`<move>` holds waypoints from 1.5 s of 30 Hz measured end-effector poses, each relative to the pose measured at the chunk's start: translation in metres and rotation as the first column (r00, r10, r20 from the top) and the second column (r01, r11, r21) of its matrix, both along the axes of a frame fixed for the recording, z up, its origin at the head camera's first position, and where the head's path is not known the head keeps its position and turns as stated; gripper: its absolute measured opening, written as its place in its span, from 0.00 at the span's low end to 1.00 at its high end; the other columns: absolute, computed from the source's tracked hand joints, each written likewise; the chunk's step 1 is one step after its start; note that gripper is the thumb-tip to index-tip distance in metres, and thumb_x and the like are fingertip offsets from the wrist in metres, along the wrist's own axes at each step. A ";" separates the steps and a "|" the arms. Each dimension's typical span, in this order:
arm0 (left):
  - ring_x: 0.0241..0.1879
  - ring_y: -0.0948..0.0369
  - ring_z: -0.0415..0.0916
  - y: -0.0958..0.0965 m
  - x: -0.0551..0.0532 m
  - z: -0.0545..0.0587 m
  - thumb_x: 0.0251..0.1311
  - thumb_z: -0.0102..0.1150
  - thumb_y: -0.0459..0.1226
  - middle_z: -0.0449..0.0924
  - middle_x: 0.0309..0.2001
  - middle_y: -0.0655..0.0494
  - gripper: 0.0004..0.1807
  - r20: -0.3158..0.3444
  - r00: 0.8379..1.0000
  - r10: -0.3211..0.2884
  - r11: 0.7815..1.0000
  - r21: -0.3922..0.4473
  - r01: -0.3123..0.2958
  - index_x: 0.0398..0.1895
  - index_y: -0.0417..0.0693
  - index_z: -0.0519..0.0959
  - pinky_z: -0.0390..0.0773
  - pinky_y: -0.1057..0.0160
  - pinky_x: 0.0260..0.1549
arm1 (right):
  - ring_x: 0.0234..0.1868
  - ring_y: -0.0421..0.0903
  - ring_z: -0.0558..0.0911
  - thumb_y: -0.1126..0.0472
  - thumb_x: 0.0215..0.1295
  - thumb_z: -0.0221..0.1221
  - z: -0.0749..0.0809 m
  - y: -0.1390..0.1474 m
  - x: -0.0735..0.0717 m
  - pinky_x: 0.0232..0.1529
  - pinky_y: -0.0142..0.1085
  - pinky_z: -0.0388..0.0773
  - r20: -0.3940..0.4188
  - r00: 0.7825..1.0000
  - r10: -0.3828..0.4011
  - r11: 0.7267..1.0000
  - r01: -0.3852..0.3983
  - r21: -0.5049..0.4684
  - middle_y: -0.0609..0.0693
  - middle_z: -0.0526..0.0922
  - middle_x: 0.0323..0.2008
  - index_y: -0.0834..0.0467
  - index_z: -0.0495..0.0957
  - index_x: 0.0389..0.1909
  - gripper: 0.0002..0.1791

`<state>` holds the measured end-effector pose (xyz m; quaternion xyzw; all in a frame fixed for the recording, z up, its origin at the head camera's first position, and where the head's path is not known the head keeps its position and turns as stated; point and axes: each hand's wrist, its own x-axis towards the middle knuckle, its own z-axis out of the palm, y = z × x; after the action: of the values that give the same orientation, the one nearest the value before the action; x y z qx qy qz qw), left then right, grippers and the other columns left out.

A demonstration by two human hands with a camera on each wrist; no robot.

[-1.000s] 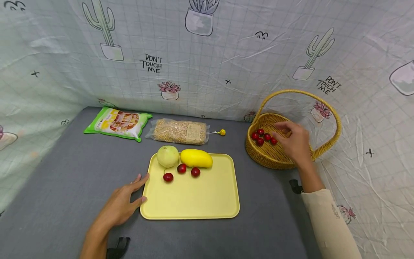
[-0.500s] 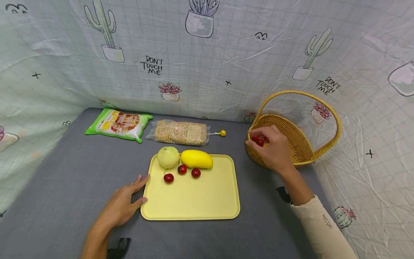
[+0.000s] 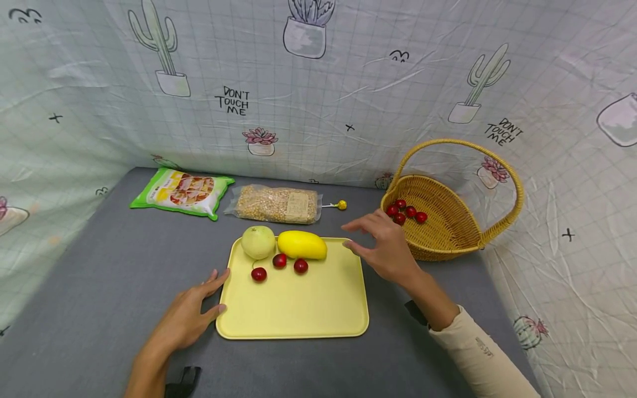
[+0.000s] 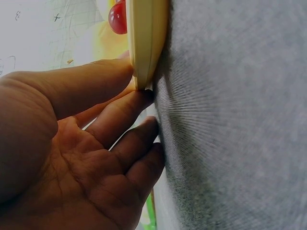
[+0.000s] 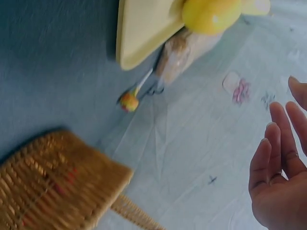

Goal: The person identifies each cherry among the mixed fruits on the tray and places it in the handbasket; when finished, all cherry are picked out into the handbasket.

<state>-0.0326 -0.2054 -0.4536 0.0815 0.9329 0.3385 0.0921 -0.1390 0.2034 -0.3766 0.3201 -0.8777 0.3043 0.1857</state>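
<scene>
A yellow tray lies on the grey table, carrying a pale round fruit, a yellow mango and three red cherries. My left hand lies flat on the table, its straight fingers and thumb touching the tray's left rim; a cherry shows beyond it. Over the tray's far right corner hovers my right hand, fingers spread and holding nothing; its open palm shows in the right wrist view. A wicker basket to the right holds several cherries.
Along the back lie a green snack bag, a clear bag of grain and a small yellow lollipop. A cactus-print cloth wall closes the back and sides. In the right wrist view the basket and lollipop are blurred.
My right hand has come out of the basket and moved left to the tray's far right corner, holding nothing. The left hand has stayed at the tray's edge.
</scene>
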 end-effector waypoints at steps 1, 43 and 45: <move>0.77 0.33 0.63 0.000 0.000 0.000 0.66 0.71 0.35 0.62 0.78 0.31 0.42 -0.002 1.000 -0.001 1.000 0.000 0.001 0.83 0.48 0.65 0.69 0.27 0.67 | 0.40 0.45 0.78 0.60 0.58 0.79 -0.002 -0.003 0.001 0.40 0.40 0.80 0.005 1.000 0.007 1.000 -0.007 0.007 0.47 0.91 0.43 0.51 0.90 0.49 0.17; 0.77 0.34 0.63 -0.001 -0.001 0.000 0.67 0.71 0.35 0.63 0.78 0.32 0.42 -0.017 1.000 0.002 1.000 0.009 -0.002 0.83 0.50 0.65 0.69 0.27 0.67 | 0.46 0.42 0.81 0.60 0.60 0.78 -0.050 -0.077 0.014 0.40 0.35 0.81 0.284 0.957 0.065 0.933 -0.160 0.324 0.45 0.88 0.46 0.49 0.91 0.48 0.15; 0.77 0.34 0.64 -0.001 0.000 0.000 0.67 0.71 0.35 0.63 0.78 0.32 0.41 -0.018 1.000 0.003 1.000 0.010 -0.003 0.83 0.50 0.65 0.69 0.27 0.67 | 0.46 0.43 0.81 0.61 0.60 0.78 -0.050 -0.076 0.014 0.40 0.35 0.82 0.280 0.958 0.063 0.930 -0.158 0.332 0.45 0.88 0.45 0.49 0.91 0.48 0.15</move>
<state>-0.0326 -0.2063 -0.4534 0.0836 0.9322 0.3424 0.0828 -0.1247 0.1273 -0.4269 0.3539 -0.9151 0.1929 -0.0107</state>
